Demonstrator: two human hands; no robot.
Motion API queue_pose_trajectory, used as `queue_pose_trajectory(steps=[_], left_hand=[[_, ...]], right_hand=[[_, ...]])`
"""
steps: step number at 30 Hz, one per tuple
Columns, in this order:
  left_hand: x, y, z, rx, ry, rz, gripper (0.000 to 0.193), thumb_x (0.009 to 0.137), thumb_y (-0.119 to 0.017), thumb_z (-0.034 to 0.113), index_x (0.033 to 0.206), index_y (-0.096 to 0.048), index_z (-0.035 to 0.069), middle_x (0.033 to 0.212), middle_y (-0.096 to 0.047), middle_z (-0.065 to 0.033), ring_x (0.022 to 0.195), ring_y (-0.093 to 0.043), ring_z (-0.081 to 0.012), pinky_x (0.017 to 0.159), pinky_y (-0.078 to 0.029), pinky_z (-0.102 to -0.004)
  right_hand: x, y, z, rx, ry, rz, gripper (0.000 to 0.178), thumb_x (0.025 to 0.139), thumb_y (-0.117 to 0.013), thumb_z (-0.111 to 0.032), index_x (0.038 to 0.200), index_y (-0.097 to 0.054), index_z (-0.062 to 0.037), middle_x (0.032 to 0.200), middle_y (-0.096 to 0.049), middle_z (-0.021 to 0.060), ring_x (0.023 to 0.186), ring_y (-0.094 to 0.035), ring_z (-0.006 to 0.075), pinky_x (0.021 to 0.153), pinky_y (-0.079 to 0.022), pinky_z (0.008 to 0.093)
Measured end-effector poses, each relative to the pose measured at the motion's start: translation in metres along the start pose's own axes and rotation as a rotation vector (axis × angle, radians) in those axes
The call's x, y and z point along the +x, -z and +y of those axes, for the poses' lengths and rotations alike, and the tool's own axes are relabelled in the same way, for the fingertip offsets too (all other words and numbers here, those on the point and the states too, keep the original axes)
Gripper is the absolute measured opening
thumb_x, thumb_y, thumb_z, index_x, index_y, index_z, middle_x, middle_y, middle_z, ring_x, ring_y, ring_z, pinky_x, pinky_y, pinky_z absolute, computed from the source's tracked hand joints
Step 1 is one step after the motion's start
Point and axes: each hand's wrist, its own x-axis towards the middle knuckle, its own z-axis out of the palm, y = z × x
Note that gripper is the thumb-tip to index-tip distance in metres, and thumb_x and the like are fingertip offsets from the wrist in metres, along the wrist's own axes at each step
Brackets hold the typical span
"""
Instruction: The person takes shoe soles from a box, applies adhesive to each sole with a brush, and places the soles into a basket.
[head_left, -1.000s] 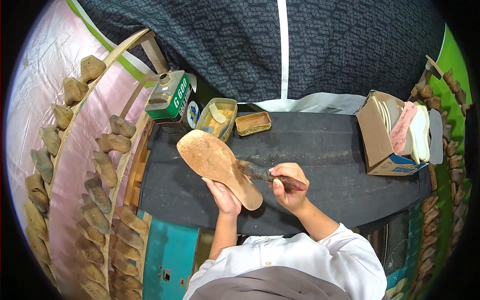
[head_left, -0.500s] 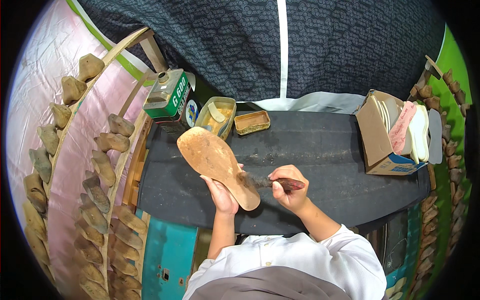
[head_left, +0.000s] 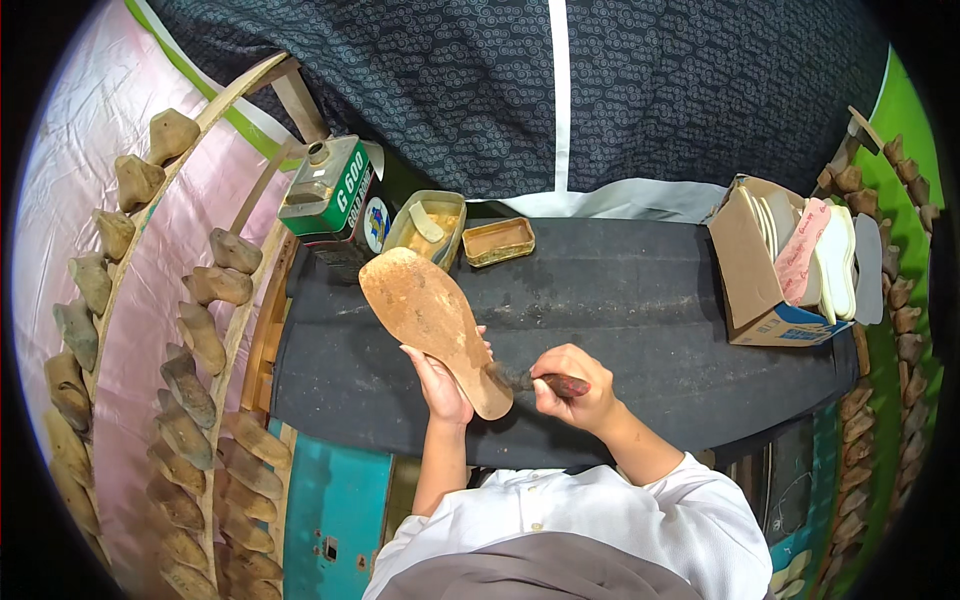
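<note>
Where left grip (head_left: pixel 447 390) clasps it, sole (head_left: pixel 432 318) narrows

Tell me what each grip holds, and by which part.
The left grip holds the sole by its narrowed middle, from beneath. The right grip holds the brush by its handle, near the red end.

Markings: lettered can (head_left: pixel 335 205), printed box (head_left: pixel 745 270), pink strip (head_left: pixel 803 255)

Large white characters (head_left: pixel 350 182) run along the green upper band of the rectangular metal can; further white lettering occupies the dark band below, near a round emblem (head_left: pixel 376 226) in white and blue; the cardboard box carries blue print on its lower side, too small to tell; the pink strip in the box bears small red script-like lettering
</note>
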Motion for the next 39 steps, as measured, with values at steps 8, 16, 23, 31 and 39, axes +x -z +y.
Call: queue_pose_trajectory(steps=[8,16,23,31,39], left_hand=[[-0.003,-0.047,0.002,-0.204,-0.003,0.347,0.073,0.088,-0.016,0.065,0.124,-0.042,0.007,0.098,-0.059,-0.0163,0.077,-0.059,-0.0238,0.072,-0.049,-0.0355],[0.001,-0.011,-0.009,0.025,0.046,-0.076,0.076,0.088,-0.012,0.065,0.124,-0.041,0.005,0.1,-0.059,-0.0139,0.08,-0.059,-0.0236,0.073,-0.049,-0.0362],[-0.012,-0.044,-0.014,0.125,0.117,-0.02,0.074,0.089,-0.011,0.063,0.124,-0.041,0.004,0.102,-0.06,-0.0153,0.087,-0.059,-0.0224,0.077,-0.048,-0.0351],[-0.006,-0.021,-0.024,0.122,0.156,-0.108,0.074,0.09,-0.009,0.061,0.125,-0.041,0.004,0.101,-0.06,-0.0151,0.088,-0.059,-0.0212,0.08,-0.047,-0.0348],[-0.014,-0.029,-0.02,0.177,0.191,-0.218,0.076,0.089,-0.008,0.062,0.123,-0.044,0.004,0.101,-0.06,-0.0147,0.088,-0.059,-0.0205,0.077,-0.048,-0.0331]], right_hand=[[0.009,-0.001,0.002,0.021,0.017,0.264,0.008,0.075,-0.06,-0.004,0.083,-0.056,-0.0022,0.075,-0.06,0.0086,0.068,-0.059,0.0202,0.062,-0.049,0.0285],[0.002,0.015,-0.001,0.057,-0.142,-0.009,0.011,0.077,-0.063,-0.004,0.085,-0.057,-0.0019,0.077,-0.058,0.0099,0.066,-0.058,0.0208,0.059,-0.048,0.0258],[0.015,0.018,0.002,0.031,0.052,0.271,0.015,0.076,-0.065,-0.004,0.088,-0.056,-0.001,0.081,-0.059,0.0103,0.076,-0.061,0.0234,0.067,-0.051,0.0302],[0.009,0.025,-0.004,0.004,-0.002,0.094,0.005,0.074,-0.06,-0.004,0.078,-0.058,-0.0017,0.073,-0.06,0.0087,0.067,-0.059,0.0206,0.062,-0.048,0.0291],[0.014,0.032,0.01,-0.097,0.238,0.179,0.028,0.07,-0.068,-0.004,0.094,-0.054,-0.0006,0.087,-0.056,0.0125,0.073,-0.061,0.0268,0.062,-0.052,0.0329]])
